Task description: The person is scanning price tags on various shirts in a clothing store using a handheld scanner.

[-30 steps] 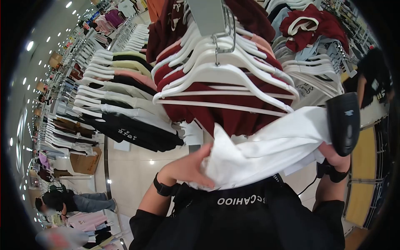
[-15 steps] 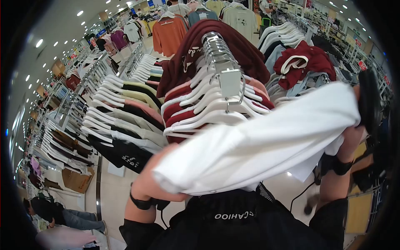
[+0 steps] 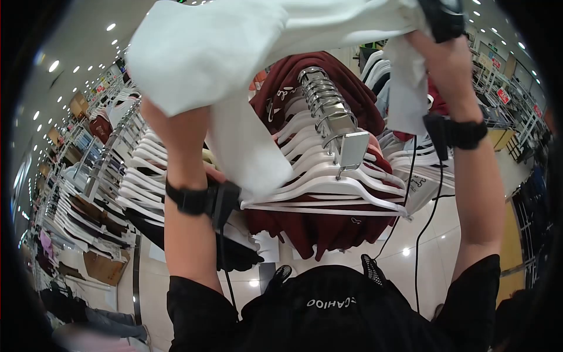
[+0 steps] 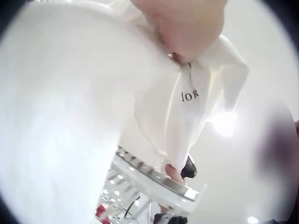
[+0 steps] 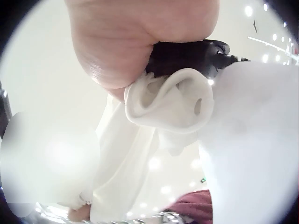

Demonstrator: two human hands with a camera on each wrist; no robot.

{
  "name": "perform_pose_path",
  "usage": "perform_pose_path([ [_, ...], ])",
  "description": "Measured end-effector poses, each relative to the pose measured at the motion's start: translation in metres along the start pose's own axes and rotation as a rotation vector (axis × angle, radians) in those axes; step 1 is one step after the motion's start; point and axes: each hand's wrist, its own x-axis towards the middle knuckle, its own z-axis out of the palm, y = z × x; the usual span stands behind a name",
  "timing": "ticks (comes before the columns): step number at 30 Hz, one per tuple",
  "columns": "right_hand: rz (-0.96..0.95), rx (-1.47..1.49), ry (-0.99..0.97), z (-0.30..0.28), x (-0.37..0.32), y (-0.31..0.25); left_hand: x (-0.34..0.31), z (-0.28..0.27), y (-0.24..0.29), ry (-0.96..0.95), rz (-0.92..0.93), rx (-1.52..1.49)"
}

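A white top (image 3: 199, 58) is stretched between both raised hands above the clothes rack, one loose end hanging below the left hand. My left hand (image 3: 182, 132) grips its left end, with part of the fingers hidden behind the cloth. Dark printed letters on the top (image 4: 189, 96) show in the left wrist view. At the other end, my right hand (image 3: 448, 70) holds the bunched cloth together with a black handheld scanner (image 3: 444, 17). The right wrist view shows a rolled fold of the top (image 5: 170, 100) close under that hand, beside the scanner.
Below the top, a rail (image 3: 331, 105) carries white hangers (image 3: 328, 188) with dark red garments (image 3: 328, 234). More clothes racks stand at left and right. Black cables (image 3: 417, 246) run down from both wrists. A cardboard box (image 3: 108, 267) sits on the floor at left.
Both hands have risen from in front of the body to above the rack, carrying the white top. The left hand, spread against the cloth a second ago, now grips it.
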Motion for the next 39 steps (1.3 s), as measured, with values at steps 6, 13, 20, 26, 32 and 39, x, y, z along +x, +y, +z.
perform_pose_path([
  [6,0.205,-0.358,-0.031,0.006,-0.037,0.107,-0.021,0.057,-0.058,-0.264,0.135,0.309],
  [13,0.564,-0.253,-0.438,0.026,-0.095,0.13,-0.09,0.077,-0.109,-0.658,-0.608,-0.2],
  [20,0.631,-0.226,-0.383,0.013,-0.122,0.144,-0.091,0.05,-0.087,-0.583,-1.126,-0.25],
  [26,0.795,-0.189,-0.163,-0.027,-0.16,0.132,-0.101,0.019,-0.012,-0.224,-0.555,0.123],
  [32,0.955,-0.014,-0.277,-0.069,-0.223,0.05,-0.157,-0.029,0.036,-0.569,-0.589,-0.147],
  [39,0.964,0.155,-0.245,-0.074,-0.281,0.034,-0.174,-0.034,0.042,-0.672,-0.934,-0.341],
])
